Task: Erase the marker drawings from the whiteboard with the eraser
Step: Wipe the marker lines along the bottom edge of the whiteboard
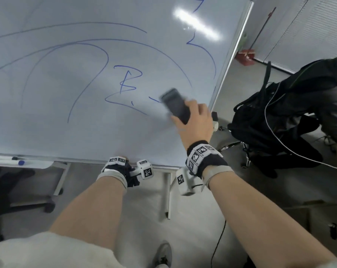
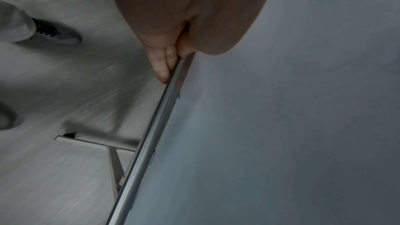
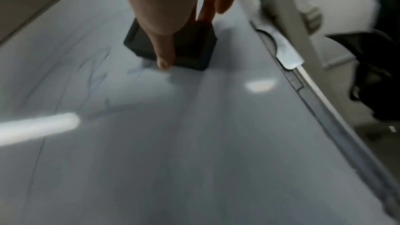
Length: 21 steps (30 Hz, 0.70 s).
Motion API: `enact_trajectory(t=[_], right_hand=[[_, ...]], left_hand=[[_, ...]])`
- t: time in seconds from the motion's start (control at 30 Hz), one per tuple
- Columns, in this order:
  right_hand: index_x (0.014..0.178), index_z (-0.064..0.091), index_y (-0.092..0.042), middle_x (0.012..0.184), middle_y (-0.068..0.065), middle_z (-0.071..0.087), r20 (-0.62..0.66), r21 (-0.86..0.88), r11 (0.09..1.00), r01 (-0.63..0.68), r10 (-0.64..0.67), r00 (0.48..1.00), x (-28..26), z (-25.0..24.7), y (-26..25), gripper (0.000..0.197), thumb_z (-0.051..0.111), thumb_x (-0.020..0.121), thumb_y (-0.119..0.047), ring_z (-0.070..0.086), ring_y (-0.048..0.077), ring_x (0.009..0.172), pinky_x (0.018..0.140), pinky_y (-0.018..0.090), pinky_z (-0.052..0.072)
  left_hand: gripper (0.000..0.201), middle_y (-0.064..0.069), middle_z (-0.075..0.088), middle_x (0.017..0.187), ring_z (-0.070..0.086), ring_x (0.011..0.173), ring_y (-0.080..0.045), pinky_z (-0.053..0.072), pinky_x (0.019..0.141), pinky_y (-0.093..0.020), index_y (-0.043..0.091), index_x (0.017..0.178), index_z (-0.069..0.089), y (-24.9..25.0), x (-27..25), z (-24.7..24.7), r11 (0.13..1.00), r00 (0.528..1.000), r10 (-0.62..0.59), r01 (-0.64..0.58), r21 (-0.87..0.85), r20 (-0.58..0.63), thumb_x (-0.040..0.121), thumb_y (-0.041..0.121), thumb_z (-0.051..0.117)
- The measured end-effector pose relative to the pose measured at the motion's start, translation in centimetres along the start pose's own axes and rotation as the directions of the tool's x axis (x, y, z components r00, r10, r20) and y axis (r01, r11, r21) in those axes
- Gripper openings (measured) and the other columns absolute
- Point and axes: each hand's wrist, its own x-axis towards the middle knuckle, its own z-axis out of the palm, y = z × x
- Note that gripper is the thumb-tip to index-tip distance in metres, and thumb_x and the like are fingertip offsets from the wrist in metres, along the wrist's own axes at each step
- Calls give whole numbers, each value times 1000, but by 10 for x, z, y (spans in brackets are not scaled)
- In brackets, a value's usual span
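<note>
We see the right hand clamped round the dark eraser, thumb along one side and fingers on the other, holding it flat against the whiteboard near the board's lower right part. The eraser is smeared with blur in the head view, and the right wrist view is blurred too, so we can only say that it seems to sit on the end of a short blue stroke beside the letter B.

Blue marker lines cross the board: long arcs on the left and centre, another curve toward the right edge, and a squiggle under the B.

The left hand is at the board's bottom edge. In the left wrist view its fingers lie together behind the metal frame while the heel of the hand sits at the front, so it grips that edge.

A marker lies in the tray at lower left. To the right of the board, a seated person in dark clothes is partly in view. A shoe shows on the floor below.
</note>
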Motion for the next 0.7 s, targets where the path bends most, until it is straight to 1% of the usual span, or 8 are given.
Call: enact_trajectory(t=[0.07, 0.13, 0.23, 0.33, 0.4, 0.5, 0.57, 0.7], right_hand=[[122, 55, -26, 114, 5, 55, -166, 88, 982, -165, 178, 970, 15, -12, 14, 55, 72, 78, -55, 53, 28, 102, 80, 43, 51], [121, 54, -25, 117, 5, 52, -225, 101, 981, -167, 186, 956, 21, -18, 18, 53, 74, 79, -50, 50, 26, 107, 77, 43, 53], [117, 59, -28, 115, 2, 50, -73, 89, 995, -41, 47, 996, 12, -14, -5, 51, 81, 73, -43, 46, 25, 110, 74, 36, 50], [118, 61, -30, 110, 3, 53, 81, 32, 988, 154, -156, 984, 3, -3, -18, 53, 82, 72, -43, 48, 27, 106, 74, 37, 50], [121, 59, -31, 111, 3, 53, -64, 89, 996, 1, 5, 998, 7, -7, -14, 54, 78, 75, -49, 49, 25, 107, 76, 34, 47], [123, 58, -28, 112, 5, 51, -189, 141, 985, -94, 121, 974, 13, -12, -10, 54, 76, 77, -49, 48, 25, 108, 81, 35, 48], [119, 59, -26, 111, 5, 51, -96, 130, 989, -66, 79, 992, 11, -6, -22, 53, 78, 74, -49, 47, 25, 107, 80, 36, 48], [116, 63, -25, 107, 8, 55, 113, 83, 983, 164, -172, 979, -6, 11, -48, 55, 85, 67, -35, 49, 32, 101, 83, 44, 48]], left_hand=[[38, -8, 72, 113, 69, 104, -23, 47, 77, -24, 12, 111, 72, 3, 1, 4, 999, 1000, -3, 3, -32, -12, 88, 42, 69], [44, -6, 69, 119, 67, 109, -22, 48, 82, -24, 16, 119, 69, 3, 1, 9, 999, 1000, 13, -14, -33, -25, 88, 47, 67], [43, -7, 70, 116, 67, 108, -24, 51, 87, -27, 16, 113, 71, 3, -5, 9, 999, 1000, 18, -18, 28, -14, 84, 47, 72], [39, -13, 71, 113, 69, 106, -27, 54, 74, -25, 8, 106, 71, -3, -6, 12, 999, 999, -29, 29, -13, 14, 84, 41, 71], [42, -16, 68, 121, 66, 111, -27, 49, 62, -19, 5, 114, 67, -6, -4, 15, 998, 999, 48, -47, 45, -18, 90, 39, 65], [41, -9, 72, 108, 69, 100, -24, 45, 71, -23, 13, 103, 70, -9, -10, 16, 995, 999, -30, 28, -98, -20, 78, 45, 77], [40, -8, 71, 110, 68, 101, -25, 47, 77, -26, 14, 107, 69, -11, -17, 15, 994, 999, -21, 15, -109, -48, 79, 41, 77], [43, -11, 70, 104, 67, 99, -30, 46, 74, -28, 10, 105, 63, -22, -15, 20, 984, 990, -35, 11, -177, -133, 77, 39, 78]])
